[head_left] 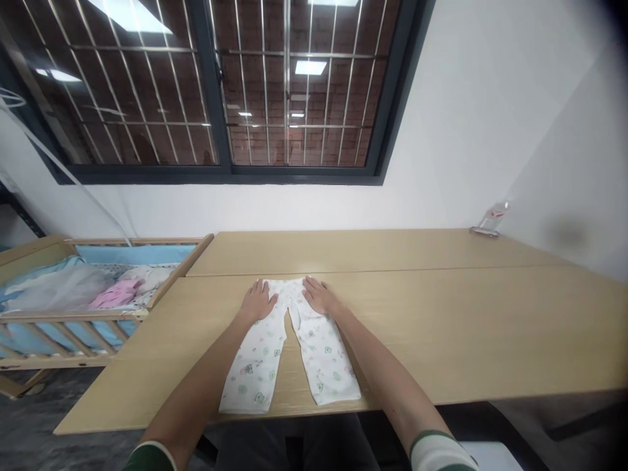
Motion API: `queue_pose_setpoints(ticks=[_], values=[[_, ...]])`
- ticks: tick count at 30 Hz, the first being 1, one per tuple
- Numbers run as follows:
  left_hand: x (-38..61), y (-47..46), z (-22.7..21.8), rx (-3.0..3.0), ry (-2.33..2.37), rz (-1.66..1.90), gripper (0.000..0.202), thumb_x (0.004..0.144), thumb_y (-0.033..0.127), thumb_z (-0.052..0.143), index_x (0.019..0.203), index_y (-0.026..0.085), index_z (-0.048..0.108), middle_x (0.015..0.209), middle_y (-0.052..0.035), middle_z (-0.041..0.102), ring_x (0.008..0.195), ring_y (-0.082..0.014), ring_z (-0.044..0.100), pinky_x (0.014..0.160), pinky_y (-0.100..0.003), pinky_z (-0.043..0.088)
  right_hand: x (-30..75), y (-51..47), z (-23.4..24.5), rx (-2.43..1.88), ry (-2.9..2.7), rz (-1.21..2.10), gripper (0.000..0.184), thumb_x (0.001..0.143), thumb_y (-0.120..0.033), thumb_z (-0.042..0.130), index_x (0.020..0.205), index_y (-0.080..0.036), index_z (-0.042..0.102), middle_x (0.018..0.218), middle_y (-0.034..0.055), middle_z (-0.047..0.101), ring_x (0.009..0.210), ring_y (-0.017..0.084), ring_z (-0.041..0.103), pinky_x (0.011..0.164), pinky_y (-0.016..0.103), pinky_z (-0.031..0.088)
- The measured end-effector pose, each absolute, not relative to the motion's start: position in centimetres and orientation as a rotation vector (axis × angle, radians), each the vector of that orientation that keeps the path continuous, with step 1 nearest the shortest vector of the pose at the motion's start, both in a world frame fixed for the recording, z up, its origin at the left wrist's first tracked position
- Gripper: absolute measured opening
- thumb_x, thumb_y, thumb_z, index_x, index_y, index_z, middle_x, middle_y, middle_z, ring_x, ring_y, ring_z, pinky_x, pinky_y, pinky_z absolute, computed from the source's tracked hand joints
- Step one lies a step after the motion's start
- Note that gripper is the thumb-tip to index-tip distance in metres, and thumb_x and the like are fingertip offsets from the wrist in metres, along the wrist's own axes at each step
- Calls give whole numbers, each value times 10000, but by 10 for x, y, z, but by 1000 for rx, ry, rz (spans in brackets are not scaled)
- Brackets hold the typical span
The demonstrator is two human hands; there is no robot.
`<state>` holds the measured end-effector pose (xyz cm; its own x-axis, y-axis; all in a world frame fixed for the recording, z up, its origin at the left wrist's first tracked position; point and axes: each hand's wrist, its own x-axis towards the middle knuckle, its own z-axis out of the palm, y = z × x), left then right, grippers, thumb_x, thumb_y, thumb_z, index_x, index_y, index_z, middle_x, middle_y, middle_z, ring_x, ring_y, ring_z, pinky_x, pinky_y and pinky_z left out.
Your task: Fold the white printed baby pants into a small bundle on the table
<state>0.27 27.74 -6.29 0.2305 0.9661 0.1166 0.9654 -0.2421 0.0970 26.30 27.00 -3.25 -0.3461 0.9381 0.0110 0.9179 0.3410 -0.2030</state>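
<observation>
A pair of small white baby pants (330,358) with a green and pink print lies spread flat on the wooden table. Its waistband points away from me and the two legs fan out toward the table's front edge. My left hand (258,301) rests flat on the upper left side of the pants, fingers stretched out. On the upper right side, my right hand (318,296) lies flat too, its fingers extended over the fabric. Neither hand grips the cloth.
The wooden table (466,327) reaches back to the white wall below a barred window (228,171). To the left stands a wooden crib (69,320) with blue lining, holding a pink cloth (116,294). A clear plastic bottle (493,216) lies at the back right corner.
</observation>
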Motion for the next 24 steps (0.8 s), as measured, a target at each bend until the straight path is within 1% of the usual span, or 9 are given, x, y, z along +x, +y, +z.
queue_pose_setpoints(ticks=[5, 8, 11, 13, 14, 16, 19, 21, 24], values=[[2, 282, -51, 2450, 1877, 230, 717, 1015, 528, 224, 1539, 48, 321, 1638, -248, 273, 1534, -361, 243, 1183, -493, 275, 263, 282, -32, -1746, -2465, 312, 594, 1063, -421, 214, 1616, -209, 253, 1694, 83, 196, 1571, 191, 117, 1235, 436, 116], [0, 277, -34, 2459, 1831, 257, 660, 1022, 494, 255, 1535, 87, 336, 1626, -226, 324, 1524, -355, 270, 1186, -500, 267, 261, 288, -30, -1750, -2425, 369, 580, 1058, -424, 262, 1598, -216, 303, 1689, 81, 221, 1566, 196, 144, 1233, 424, 116], [9, 259, -9, 2505, 1783, 330, 588, 1030, 425, 311, 1509, 90, 375, 1596, -220, 383, 1507, -367, 292, 1193, -502, 255, 261, 299, -24, -1760, -2326, 376, 546, 1049, -422, 328, 1547, -214, 405, 1650, 95, 331, 1533, 212, 252, 1220, 389, 174], [25, 234, 8, 2550, 1738, 386, 523, 1035, 369, 316, 1458, 87, 440, 1547, -222, 444, 1466, -369, 356, 1177, -500, 280, 262, 311, -18, -1806, -2195, 359, 535, 1043, -402, 357, 1523, -179, 433, 1600, 137, 411, 1481, 240, 355, 1190, 377, 248], [37, 218, 15, 2569, 1710, 405, 488, 1041, 341, 290, 1403, 85, 493, 1490, -228, 499, 1409, -365, 433, 1150, -505, 313, 263, 317, -16, -1840, -2120, 354, 534, 1037, -386, 378, 1511, -150, 443, 1563, 167, 454, 1442, 255, 413, 1164, 372, 295], [65, 180, 23, 2600, 1610, 385, 416, 1026, 344, 334, 1214, 110, 622, 1242, -204, 667, 1179, -335, 618, 1039, -483, 426, 264, 330, -12, -1903, -1990, 372, 513, 1013, -344, 440, 1457, -94, 499, 1447, 206, 564, 1331, 269, 534, 1076, 340, 393], [112, 120, 22, 2617, 1438, 335, 403, 995, 468, 401, 1044, 183, 682, 937, -124, 740, 883, -279, 705, 839, -412, 521, 265, 345, -13, -1953, -1880, 456, 380, 958, -294, 544, 1248, -82, 667, 1185, 170, 724, 1114, 241, 668, 898, 264, 476], [139, 89, 16, 2571, 1338, 267, 437, 952, 526, 440, 1003, 182, 706, 900, -156, 739, 846, -320, 711, 767, -443, 532, 264, 350, -15, -1965, -1840, 503, 270, 907, -267, 612, 1080, -103, 738, 1028, 127, 764, 994, 220, 701, 809, 234, 480], [164, 66, 7, 2444, 1259, 148, 421, 894, 540, 509, 974, 195, 737, 884, -198, 741, 851, -358, 720, 754, -480, 532, 264, 350, -18, -1975, -1787, 536, 167, 827, -213, 678, 940, -121, 760, 909, 95, 767, 900, 211, 708, 745, 226, 472]])
